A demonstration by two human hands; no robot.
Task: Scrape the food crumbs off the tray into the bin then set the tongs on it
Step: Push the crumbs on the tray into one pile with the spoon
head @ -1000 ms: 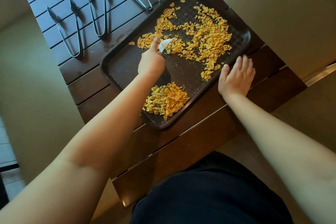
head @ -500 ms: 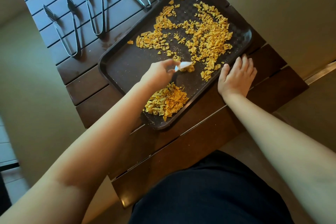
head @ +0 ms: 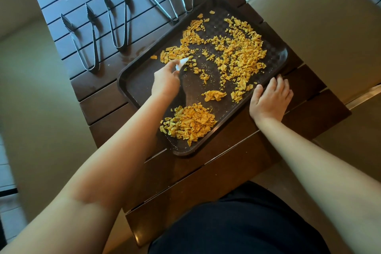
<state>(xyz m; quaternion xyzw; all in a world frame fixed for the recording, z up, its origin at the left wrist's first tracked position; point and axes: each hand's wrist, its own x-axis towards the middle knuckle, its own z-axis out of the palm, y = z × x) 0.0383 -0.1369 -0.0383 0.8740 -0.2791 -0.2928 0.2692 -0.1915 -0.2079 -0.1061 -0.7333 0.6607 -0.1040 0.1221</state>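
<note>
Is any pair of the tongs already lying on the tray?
No, the tongs all lie on the table beyond the tray, which holds only crumbs.

One camera sits on the person's head and looks down and forward, close over the brown table (head: 107, 107), so the tray (head: 142, 86) fills the middle and both arms reach in from the bottom.
</note>
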